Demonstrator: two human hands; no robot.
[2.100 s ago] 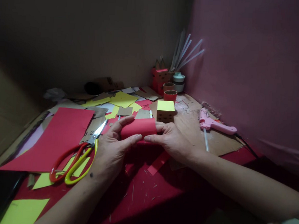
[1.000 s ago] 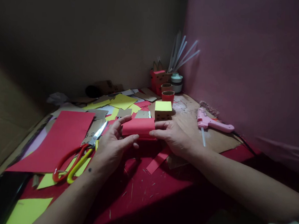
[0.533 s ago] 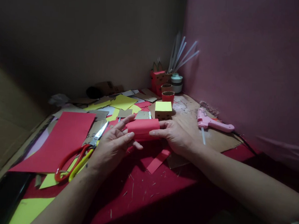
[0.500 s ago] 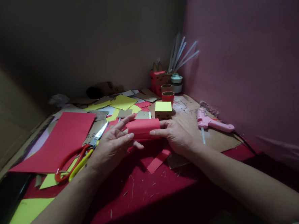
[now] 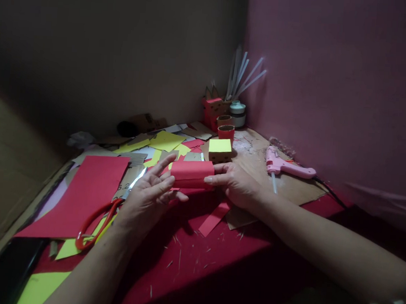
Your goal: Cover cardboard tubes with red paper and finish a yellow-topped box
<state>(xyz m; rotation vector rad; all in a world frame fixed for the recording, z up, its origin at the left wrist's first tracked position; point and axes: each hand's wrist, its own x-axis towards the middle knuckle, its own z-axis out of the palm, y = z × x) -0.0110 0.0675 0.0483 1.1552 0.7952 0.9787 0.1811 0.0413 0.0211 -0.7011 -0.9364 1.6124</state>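
Observation:
In the middle of the head view, a piece of red paper is bent into a rounded, boxy sleeve above the table. My right hand pinches its right end, thumb in front and fingers behind. My left hand is at its left end with fingers spread; the thumb tip is at the edge, and I cannot tell whether it presses on it. Red-and-yellow-handled scissors lie partly hidden behind my left wrist. Below my right hand rest a red paper strip and a brown cardboard piece.
A large red sheet lies at left, yellow paper scraps behind. A pink glue gun rests on cardboard at right. A yellow-topped box, a red tube, a lidded jar and glue sticks stand at the back.
My left hand has shifted slightly left, its fingers wrapping less of the red paper's left end. The right hand keeps its pinch. The view has turned slightly.

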